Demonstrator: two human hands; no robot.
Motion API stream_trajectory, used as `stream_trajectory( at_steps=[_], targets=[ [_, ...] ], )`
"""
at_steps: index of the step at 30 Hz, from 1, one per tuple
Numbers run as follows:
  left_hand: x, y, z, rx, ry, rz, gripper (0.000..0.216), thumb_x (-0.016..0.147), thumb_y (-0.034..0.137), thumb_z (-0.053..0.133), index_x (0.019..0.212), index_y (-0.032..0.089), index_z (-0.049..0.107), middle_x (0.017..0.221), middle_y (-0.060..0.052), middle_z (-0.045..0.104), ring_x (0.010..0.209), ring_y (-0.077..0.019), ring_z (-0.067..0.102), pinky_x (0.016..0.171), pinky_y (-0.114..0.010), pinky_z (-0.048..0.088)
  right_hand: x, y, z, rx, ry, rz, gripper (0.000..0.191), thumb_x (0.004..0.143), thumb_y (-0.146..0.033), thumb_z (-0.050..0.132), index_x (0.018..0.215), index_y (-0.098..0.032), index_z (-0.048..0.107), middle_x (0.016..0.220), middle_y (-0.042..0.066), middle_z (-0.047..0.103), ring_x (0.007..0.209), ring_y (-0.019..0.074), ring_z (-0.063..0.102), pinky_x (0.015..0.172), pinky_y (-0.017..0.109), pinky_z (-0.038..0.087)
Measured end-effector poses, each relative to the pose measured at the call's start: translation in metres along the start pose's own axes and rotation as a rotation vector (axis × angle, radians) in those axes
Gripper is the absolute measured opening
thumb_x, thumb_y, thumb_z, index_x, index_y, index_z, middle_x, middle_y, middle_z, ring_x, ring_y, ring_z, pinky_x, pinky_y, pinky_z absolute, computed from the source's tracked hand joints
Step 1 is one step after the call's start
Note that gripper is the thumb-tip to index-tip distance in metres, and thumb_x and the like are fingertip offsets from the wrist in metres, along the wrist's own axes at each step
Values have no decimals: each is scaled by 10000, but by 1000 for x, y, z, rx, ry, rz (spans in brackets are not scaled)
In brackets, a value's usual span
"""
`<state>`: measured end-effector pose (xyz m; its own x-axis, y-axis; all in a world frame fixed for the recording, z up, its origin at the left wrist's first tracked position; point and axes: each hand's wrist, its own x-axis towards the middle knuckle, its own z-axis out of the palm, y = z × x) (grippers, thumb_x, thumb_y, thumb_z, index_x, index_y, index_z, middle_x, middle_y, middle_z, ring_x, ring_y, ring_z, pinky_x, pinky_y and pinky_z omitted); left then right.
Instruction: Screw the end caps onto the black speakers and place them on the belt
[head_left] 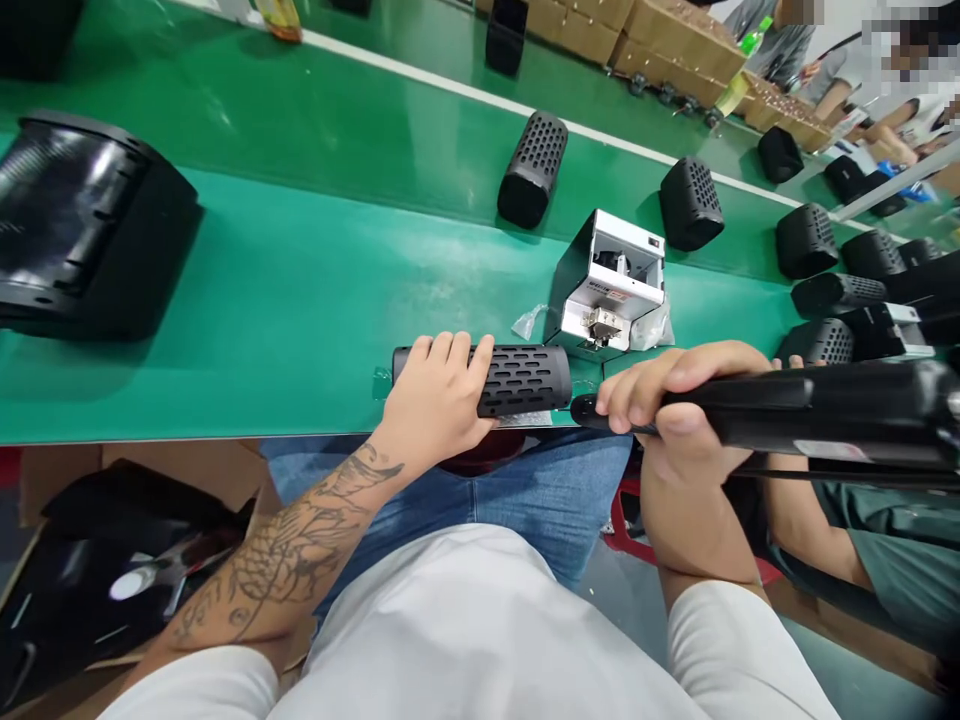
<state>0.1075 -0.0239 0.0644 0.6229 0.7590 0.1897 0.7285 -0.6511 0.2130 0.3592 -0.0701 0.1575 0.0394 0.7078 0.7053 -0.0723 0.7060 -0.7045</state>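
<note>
My left hand [439, 395] is wrapped over a black perforated speaker housing [525, 378] that lies on its side at the near edge of the green belt [300, 290]. My right hand [675, 405] is closed round a long black electric screwdriver [817, 410]. The tool lies level, and its tip points left at the right end of the housing.
A white screw feeder [611, 285] stands just beyond the housing. More black housings [532, 168] lie along the belt to the right. A large black casing [75, 225] sits far left. Cardboard boxes [675, 40] line the back. Another person [862, 550] sits at my right.
</note>
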Motion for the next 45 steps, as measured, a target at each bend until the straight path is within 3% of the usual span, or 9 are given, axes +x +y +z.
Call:
stream_trajectory(
  at_steps=[5, 11, 15, 21, 25, 39, 42, 45],
  targets=[
    [3, 3, -7, 60, -55, -4, 1089, 923, 543, 971, 1761, -56, 618, 1467, -382, 739, 1337, -592, 709, 1169, -731, 598, -4, 14, 3, -25, 46, 79, 261, 994, -378, 1032, 941, -293, 791, 593, -80, 708, 379, 155, 626, 470, 304, 668],
    [0, 2, -5, 19, -28, 1, 1033, 932, 518, 952, 1762, -6, 627, 1466, -370, 749, 1334, -596, 702, 1165, -757, 582, -7, 18, 0, -41, 80, 130, 368, 962, -408, 1041, 868, -297, 702, 569, -86, 688, 341, 154, 572, 444, 315, 645],
    [-1, 1, -4, 25, -20, 7, 1018, 928, 507, 958, 1763, 22, 637, 1477, -360, 755, 1344, -588, 705, 1166, -737, 577, -3, 22, -5, -36, 44, 165, 305, 999, -342, 1029, 906, -280, 745, 615, -71, 730, 403, 145, 634, 506, 293, 676],
    [-1, 8, -8, 78, -52, -31, 1008, 942, 480, 962, 1769, 3, 639, 1501, -349, 755, 1373, -552, 708, 1192, -673, 559, -7, 20, -6, -65, 47, 261, 365, 1004, -449, 1054, 881, -287, 750, 617, -63, 714, 446, 149, 646, 522, 300, 657],
    [-1, 10, -10, 75, -53, -34, 996, 938, 461, 964, 1762, 5, 642, 1509, -348, 755, 1370, -546, 701, 1178, -654, 548, -13, 16, -2, 3, 5, 253, 325, 984, -369, 1063, 900, -293, 758, 624, -67, 722, 451, 140, 648, 557, 301, 684],
    [0, 11, -10, 60, -79, -25, 1020, 996, 446, 914, 1808, -70, 574, 1566, -405, 729, 1457, -600, 685, 1252, -730, 534, -12, 11, -4, -25, -91, 305, 408, 983, -383, 1066, 856, -263, 698, 617, -77, 691, 464, 124, 648, 569, 290, 677],
    [-1, 11, -9, 54, -83, -24, 1046, 985, 448, 933, 1815, -72, 568, 1564, -402, 731, 1466, -601, 687, 1264, -732, 539, 9, 17, -17, -19, 8, 147, 414, 979, -403, 1061, 857, -276, 686, 554, -123, 614, 354, 101, 528, 472, 264, 621],
    [0, 12, -9, 55, -85, -26, 1067, 985, 459, 948, 1820, -79, 559, 1565, -402, 728, 1475, -597, 689, 1281, -732, 544, 38, 41, -40, -150, 293, -58, 461, 907, -516, 1124, 932, -289, 724, 571, -140, 612, 366, 104, 521, 437, 265, 576]
  ],
)
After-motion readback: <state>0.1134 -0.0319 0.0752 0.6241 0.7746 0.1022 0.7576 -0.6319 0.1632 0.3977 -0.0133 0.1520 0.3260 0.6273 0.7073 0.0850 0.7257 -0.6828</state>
